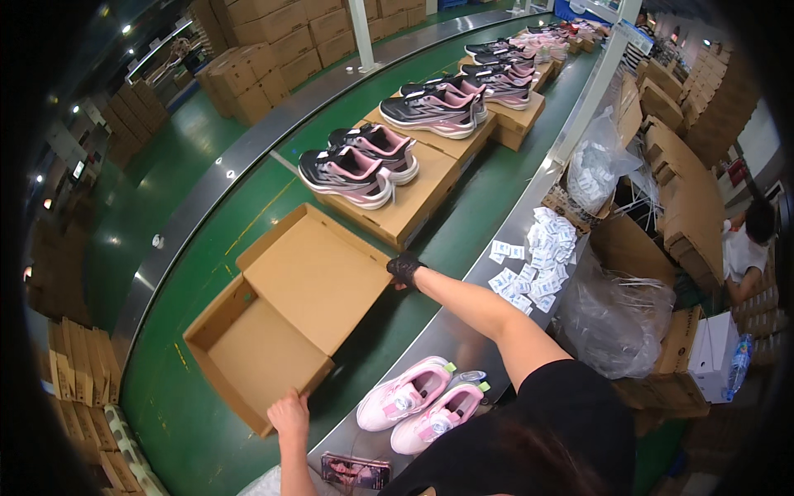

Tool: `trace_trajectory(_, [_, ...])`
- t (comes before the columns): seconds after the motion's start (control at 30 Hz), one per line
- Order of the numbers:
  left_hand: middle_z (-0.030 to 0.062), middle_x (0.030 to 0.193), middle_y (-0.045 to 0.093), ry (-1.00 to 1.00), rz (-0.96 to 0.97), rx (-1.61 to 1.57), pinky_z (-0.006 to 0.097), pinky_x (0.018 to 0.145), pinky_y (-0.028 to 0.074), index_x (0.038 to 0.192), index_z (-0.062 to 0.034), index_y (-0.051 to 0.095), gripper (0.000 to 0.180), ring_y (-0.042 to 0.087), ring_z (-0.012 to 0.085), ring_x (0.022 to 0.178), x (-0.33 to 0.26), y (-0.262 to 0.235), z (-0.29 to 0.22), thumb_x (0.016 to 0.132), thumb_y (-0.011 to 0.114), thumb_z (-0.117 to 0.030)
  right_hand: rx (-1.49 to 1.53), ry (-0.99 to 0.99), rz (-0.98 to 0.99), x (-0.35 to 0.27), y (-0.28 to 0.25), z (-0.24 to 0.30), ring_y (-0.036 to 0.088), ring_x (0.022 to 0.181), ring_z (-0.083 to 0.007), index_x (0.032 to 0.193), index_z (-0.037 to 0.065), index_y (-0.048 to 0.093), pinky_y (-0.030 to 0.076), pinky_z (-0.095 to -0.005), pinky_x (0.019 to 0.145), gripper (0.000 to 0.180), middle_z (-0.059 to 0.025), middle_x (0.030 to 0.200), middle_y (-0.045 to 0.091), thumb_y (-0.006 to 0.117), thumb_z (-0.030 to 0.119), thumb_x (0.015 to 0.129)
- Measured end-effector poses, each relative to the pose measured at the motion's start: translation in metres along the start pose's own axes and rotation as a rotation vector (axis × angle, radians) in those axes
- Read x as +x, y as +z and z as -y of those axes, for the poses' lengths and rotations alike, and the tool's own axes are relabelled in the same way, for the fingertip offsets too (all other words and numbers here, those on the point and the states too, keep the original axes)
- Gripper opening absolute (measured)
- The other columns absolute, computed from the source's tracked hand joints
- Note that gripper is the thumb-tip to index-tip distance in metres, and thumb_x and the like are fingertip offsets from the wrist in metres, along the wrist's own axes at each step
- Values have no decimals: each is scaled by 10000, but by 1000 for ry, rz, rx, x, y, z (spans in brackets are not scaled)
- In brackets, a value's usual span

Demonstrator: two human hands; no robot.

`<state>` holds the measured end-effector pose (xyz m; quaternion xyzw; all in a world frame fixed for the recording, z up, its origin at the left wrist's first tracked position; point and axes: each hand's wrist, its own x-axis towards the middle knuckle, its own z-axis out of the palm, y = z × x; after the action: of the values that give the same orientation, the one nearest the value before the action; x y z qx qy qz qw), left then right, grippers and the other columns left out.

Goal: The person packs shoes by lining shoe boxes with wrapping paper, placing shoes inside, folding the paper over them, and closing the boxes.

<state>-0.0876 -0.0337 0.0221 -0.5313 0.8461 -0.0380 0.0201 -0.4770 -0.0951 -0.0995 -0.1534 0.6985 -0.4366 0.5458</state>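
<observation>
An opened brown cardboard shoebox (pixel 273 343) lies on the green conveyor belt, its lid (pixel 318 269) folded back on the far side. My left hand (pixel 289 413), bare, closes on the box's near wall. At the lid's right edge my right hand (pixel 405 270), in a black glove, grips the cardboard; its fingertips are partly hidden. Inside, the box shows only bare cardboard. Close to my body, a pair of pink and white sneakers (pixel 419 405) sits on the metal ledge, between my two arms.
Beyond the open box, black and pink sneakers (pixel 356 169) stand on closed shoeboxes (pixel 413 194) along the belt. Small white packets (pixel 538 260) are heaped on the right ledge (pixel 463 322). A phone (pixel 356 471) lies near me. A person (pixel 748 248) is at the far right.
</observation>
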Motion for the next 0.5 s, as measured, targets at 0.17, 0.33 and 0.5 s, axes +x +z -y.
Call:
trace_trajectory(0.17, [143, 601, 582, 103, 4, -12, 429, 525, 436, 699, -70, 533, 199, 575, 334, 562, 49, 8, -6, 701, 651, -229, 132, -187, 38, -31, -38, 20, 520, 423, -214, 735, 21, 540, 474, -330, 432, 104, -111, 598, 546, 547, 121, 708])
trace_trajectory(0.33, [116, 643, 586, 144, -50, -93, 430, 518, 441, 696, -73, 524, 191, 578, 314, 574, 56, 12, -24, 678, 667, -199, 227, -266, 169, -22, -78, 3, 570, 581, -186, 762, 33, 549, 485, -323, 483, 140, -78, 670, 570, 577, 163, 718])
trace_trajectory(0.5, [150, 615, 580, 250, -44, -220, 424, 485, 432, 666, -60, 535, 222, 571, 335, 560, 55, 35, -79, 736, 627, -249, 135, -419, 111, -16, -147, -20, 536, 472, -151, 743, 69, 589, 433, -295, 399, 201, -49, 610, 576, 588, 271, 741])
